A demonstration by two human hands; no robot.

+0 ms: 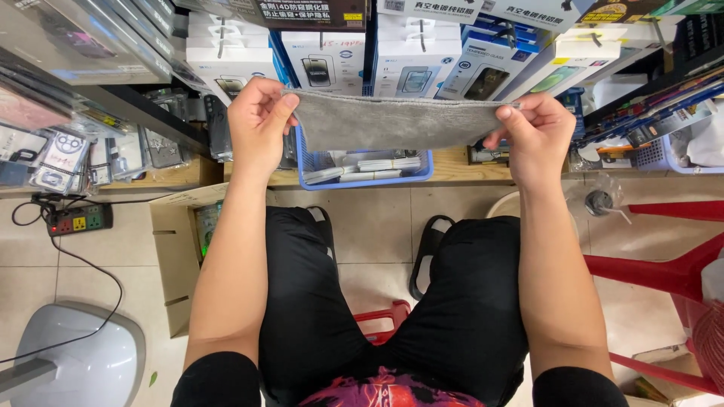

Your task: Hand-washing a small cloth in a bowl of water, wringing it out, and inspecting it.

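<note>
Two hands are raised in front of the seated person, and a grey cloth (pixel 392 120) is stretched flat between them. The left hand (pixel 259 124) is closed on the cloth's left edge, thumb pressed over the top against the curled fingers; the right hand (pixel 537 134) is pinched on the right edge in the same way, thumb and fingertips pressed together on the fabric. The cloth is held taut and roughly level, just above and in front of a blue plastic basket (pixel 367 179).

That basket is set on a low wooden shelf (pixel 452 164), and white cables or flat white packets are seen lying inside it; most of its contents are hidden by the cloth. A second, pale mesh basket (pixel 654 154) is placed far right on the shelf, with crumpled white plastic in it. An open cardboard box (pixel 175 249) is stood on the tiled floor beside the left knee, and a greenish item is visible within, too dark to be told. White boxed screen protectors (pixel 413 64) are hung in rows behind the cloth. A black power strip (pixel 78 220) is laid on the floor at left, and a red plastic stool (pixel 664 271) is seen at right.
</note>
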